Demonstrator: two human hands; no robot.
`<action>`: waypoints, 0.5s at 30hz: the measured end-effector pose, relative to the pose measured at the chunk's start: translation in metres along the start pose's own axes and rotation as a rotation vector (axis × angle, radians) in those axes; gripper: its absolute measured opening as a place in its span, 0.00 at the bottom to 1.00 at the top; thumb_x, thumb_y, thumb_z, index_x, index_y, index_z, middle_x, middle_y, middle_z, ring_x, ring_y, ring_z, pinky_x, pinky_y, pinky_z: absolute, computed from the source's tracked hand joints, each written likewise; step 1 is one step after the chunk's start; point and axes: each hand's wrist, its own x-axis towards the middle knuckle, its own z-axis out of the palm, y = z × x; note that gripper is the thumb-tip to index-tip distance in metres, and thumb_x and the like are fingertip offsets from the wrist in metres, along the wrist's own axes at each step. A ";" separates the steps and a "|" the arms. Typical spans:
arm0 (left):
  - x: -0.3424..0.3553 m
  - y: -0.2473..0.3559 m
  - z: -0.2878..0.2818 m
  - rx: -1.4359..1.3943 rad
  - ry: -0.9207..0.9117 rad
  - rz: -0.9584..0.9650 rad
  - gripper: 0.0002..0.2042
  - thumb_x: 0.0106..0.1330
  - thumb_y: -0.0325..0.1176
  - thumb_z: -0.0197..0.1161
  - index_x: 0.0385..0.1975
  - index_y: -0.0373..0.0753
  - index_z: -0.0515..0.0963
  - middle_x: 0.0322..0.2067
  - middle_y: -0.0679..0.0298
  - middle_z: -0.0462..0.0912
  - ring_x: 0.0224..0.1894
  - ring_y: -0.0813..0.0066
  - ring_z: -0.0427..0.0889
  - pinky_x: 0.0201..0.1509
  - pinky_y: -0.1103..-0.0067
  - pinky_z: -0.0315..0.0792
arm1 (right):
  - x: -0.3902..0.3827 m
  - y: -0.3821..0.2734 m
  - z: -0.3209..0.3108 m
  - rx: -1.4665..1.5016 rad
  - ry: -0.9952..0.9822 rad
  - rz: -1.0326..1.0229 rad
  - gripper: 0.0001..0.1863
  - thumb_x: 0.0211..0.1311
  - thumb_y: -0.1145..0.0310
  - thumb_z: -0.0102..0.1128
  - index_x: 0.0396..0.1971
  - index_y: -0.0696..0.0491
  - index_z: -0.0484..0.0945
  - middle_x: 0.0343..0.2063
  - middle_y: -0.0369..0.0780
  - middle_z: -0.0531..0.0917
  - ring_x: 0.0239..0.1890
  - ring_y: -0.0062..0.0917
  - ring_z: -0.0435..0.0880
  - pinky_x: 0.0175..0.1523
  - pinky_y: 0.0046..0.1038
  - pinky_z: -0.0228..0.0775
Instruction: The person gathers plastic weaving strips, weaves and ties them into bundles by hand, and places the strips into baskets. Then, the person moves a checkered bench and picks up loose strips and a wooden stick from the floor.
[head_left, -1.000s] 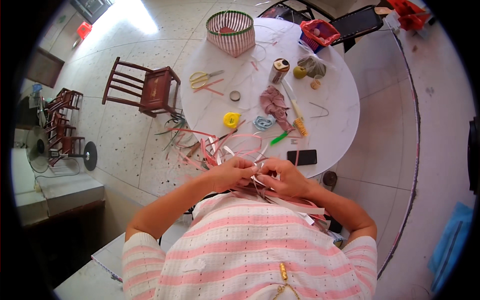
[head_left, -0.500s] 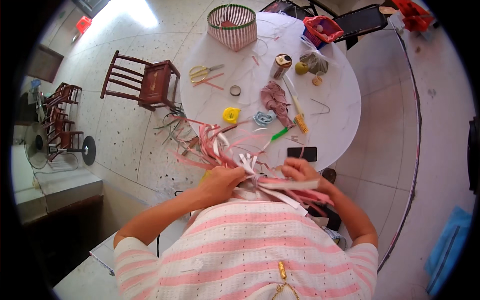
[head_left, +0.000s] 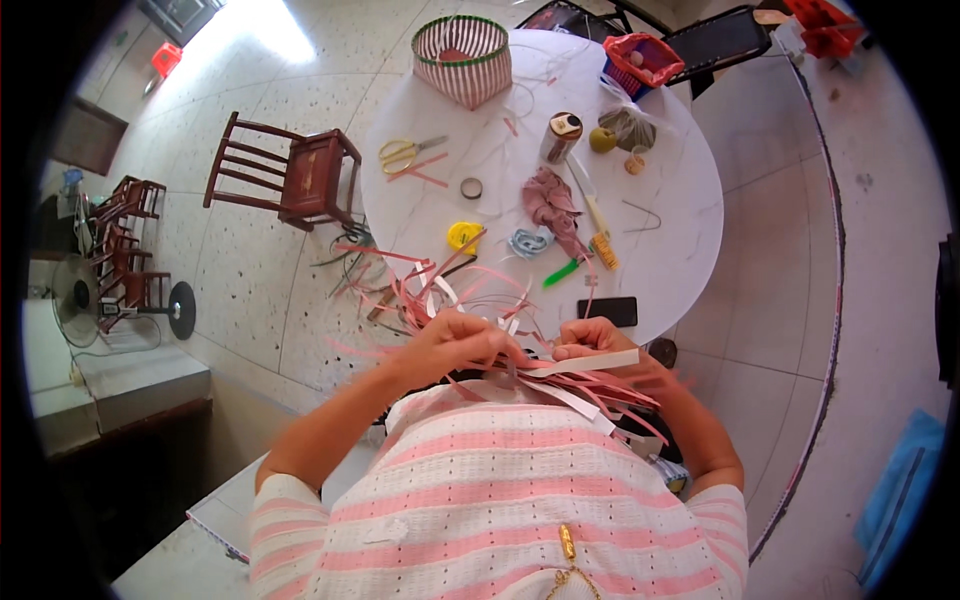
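Observation:
A bundle of pink and white weaving strips (head_left: 590,382) lies across my lap, its loose ends fanning out to both sides. My left hand (head_left: 462,341) bends over the middle of the bundle, fingers closed on the strips. Just to its right, my right hand (head_left: 594,340) pinches strips between thumb and curled fingers, with a wide white strip (head_left: 590,363) running below it. The crossing where the strips meet is partly hidden under my left fingers. Beyond my right hand, a dark phone (head_left: 607,312) rests near the table's edge.
On the round white table (head_left: 680,230) are a striped woven basket (head_left: 462,62), yellow-handled scissors (head_left: 400,155), a yellow tape measure (head_left: 464,237), a mauve cloth (head_left: 550,203), a green-handled tool (head_left: 561,273) and a can (head_left: 561,138). A wooden chair (head_left: 312,178) stands to the left.
My left hand has shifted right and slightly up, over the middle of the bundle. The right hand's fingers have come in closer to it. The upright white ends are now mostly covered.

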 end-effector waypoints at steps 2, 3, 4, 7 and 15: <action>0.009 -0.006 0.007 -0.403 0.143 -0.129 0.13 0.67 0.38 0.51 0.25 0.36 0.72 0.27 0.65 0.79 0.33 0.80 0.77 0.37 0.84 0.72 | 0.000 -0.015 0.007 0.019 0.018 0.025 0.16 0.60 0.66 0.57 0.17 0.53 0.66 0.17 0.24 0.63 0.22 0.05 0.59 0.23 0.13 0.49; 0.012 -0.005 0.011 -0.404 0.138 -0.130 0.13 0.67 0.38 0.51 0.25 0.36 0.72 0.27 0.65 0.79 0.33 0.80 0.77 0.37 0.84 0.72 | -0.002 -0.022 0.009 0.039 0.038 0.055 0.15 0.61 0.65 0.57 0.18 0.54 0.67 0.18 0.24 0.64 0.22 0.06 0.60 0.24 0.12 0.50; 0.015 -0.002 0.014 -0.301 0.188 -0.177 0.12 0.66 0.37 0.53 0.24 0.36 0.73 0.27 0.66 0.78 0.32 0.83 0.76 0.36 0.85 0.71 | -0.003 -0.028 0.008 0.027 0.002 0.067 0.13 0.62 0.63 0.55 0.22 0.54 0.69 0.19 0.25 0.66 0.23 0.06 0.61 0.26 0.13 0.53; 0.019 -0.002 0.017 -0.064 0.200 -0.239 0.07 0.64 0.32 0.55 0.27 0.35 0.73 0.27 0.68 0.78 0.32 0.86 0.75 0.35 0.86 0.70 | 0.005 -0.044 0.011 -0.044 0.002 0.059 0.13 0.64 0.61 0.52 0.25 0.54 0.70 0.20 0.26 0.67 0.24 0.06 0.62 0.26 0.14 0.54; 0.025 0.006 0.027 0.183 0.136 0.011 0.07 0.66 0.31 0.54 0.33 0.33 0.72 0.26 0.70 0.74 0.28 0.87 0.73 0.33 0.88 0.69 | 0.051 -0.030 0.003 0.132 -0.108 -0.028 0.17 0.68 0.58 0.43 0.34 0.57 0.73 0.20 0.33 0.70 0.22 0.15 0.66 0.26 0.16 0.57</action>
